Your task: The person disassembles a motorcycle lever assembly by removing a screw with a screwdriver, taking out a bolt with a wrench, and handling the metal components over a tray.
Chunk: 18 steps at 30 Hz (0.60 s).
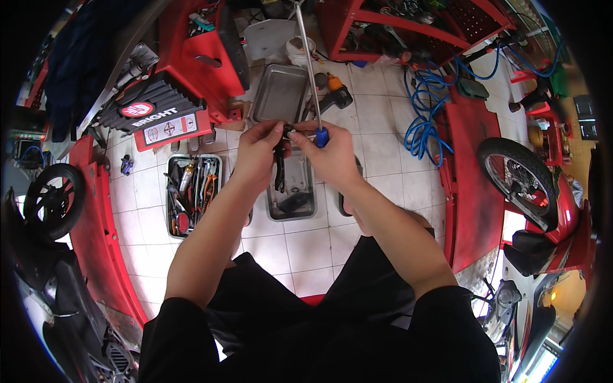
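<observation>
The 2 bare hands meet in front of the person. The left hand point(258, 150) has its thumb and fingers pinched on a small dark part point(287, 130). Right there, the right hand point(335, 150) brings its thumb tip to the same part, its fingers curled around a long tool with a bare steel shaft point(310, 68) and a blue handle point(322, 137), the shaft pointing away from the person. A narrow black strip point(280, 171) hangs just beside the left hand's fingers; I can't tell whether it joins the part.

Below the hands sits a grey rectangular metal tray point(292, 217) with a dark, flat piece point(294, 202) in it. To the left of the left hand, a black-rimmed rectangular tray point(204, 156) is crowded with hand tools point(195, 191).

Just beyond both hands lies a second grey metal tray point(279, 96), with a black and orange power tool point(336, 99) beyond the right hand. Farther off to that hand's right, a blue coiled hose point(424, 115) sprawls near a red metal platform point(472, 185), and well past it stands a black-tyred spoked wheel point(518, 182).
</observation>
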Available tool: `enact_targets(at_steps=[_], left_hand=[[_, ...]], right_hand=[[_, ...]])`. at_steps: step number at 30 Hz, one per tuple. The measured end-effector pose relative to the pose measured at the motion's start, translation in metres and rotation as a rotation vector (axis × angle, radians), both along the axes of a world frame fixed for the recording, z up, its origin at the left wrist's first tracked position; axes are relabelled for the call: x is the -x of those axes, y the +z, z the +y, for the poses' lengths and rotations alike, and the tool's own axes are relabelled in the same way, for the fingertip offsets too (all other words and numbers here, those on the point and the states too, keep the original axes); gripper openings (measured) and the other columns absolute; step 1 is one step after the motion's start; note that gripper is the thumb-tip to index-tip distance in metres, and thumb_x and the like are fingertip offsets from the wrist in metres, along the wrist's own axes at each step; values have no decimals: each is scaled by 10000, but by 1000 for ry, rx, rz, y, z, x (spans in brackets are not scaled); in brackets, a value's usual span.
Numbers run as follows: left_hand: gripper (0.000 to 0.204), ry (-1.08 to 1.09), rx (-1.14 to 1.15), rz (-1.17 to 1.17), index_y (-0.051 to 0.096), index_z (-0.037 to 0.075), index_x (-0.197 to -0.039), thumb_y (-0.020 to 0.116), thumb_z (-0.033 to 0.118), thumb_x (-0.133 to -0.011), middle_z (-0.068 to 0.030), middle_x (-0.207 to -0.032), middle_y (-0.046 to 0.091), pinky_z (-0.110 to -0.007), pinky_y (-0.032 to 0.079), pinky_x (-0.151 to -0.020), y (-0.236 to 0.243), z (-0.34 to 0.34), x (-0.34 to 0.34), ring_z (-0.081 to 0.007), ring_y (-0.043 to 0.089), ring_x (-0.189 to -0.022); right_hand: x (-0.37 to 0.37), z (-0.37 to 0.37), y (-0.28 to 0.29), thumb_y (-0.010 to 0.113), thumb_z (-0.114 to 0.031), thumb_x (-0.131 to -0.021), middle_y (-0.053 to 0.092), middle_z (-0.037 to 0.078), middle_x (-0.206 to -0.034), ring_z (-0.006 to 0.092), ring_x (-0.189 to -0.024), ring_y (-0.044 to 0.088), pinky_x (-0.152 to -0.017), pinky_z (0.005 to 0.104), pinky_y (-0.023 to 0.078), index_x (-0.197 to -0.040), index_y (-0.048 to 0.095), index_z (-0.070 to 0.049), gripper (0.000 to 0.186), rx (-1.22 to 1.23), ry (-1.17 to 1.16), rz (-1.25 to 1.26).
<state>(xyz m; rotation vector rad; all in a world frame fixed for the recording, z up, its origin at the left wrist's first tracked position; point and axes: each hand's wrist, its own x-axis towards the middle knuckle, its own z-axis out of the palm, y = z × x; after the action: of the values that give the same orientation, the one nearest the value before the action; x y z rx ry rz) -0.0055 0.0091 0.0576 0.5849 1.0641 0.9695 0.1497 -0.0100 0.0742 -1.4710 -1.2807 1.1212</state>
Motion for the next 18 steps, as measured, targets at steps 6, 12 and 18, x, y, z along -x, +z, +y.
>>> enact_targets(at_steps=[6, 12, 18], left_hand=[[234, 20, 29, -26, 573, -21, -1133, 572, 136, -959, -71, -932, 634, -323, 501, -705, 0, -2, 1, -167, 606, -806], [255, 7, 60, -12, 574, -31, -1151, 576, 129, -952, -87, -985, 641, -322, 494, -729, 11, -2, -3, -180, 610, -827], [384, -89, 15, -41, 511, -66, -1288, 561, 113, -952, -120, -1028, 641, -367, 528, -794, 12, -5, -7, -212, 626, -845]], right_hand=[[-1, 2, -7, 755, -189, -821, 653, 51, -670, 77, -579, 548, -562, 258, 457, -942, 694, -2, 231, -72, 44, -85], [-1, 0, -12, 740, -215, -839, 592, 48, -621, 117, -547, 502, -537, 289, 437, -921, 685, -5, 232, -78, -56, -95], [-1, 3, -7, 725, -228, -855, 660, 81, -691, 132, -619, 606, -601, 282, 484, -917, 671, 5, 247, -62, -120, -8]])
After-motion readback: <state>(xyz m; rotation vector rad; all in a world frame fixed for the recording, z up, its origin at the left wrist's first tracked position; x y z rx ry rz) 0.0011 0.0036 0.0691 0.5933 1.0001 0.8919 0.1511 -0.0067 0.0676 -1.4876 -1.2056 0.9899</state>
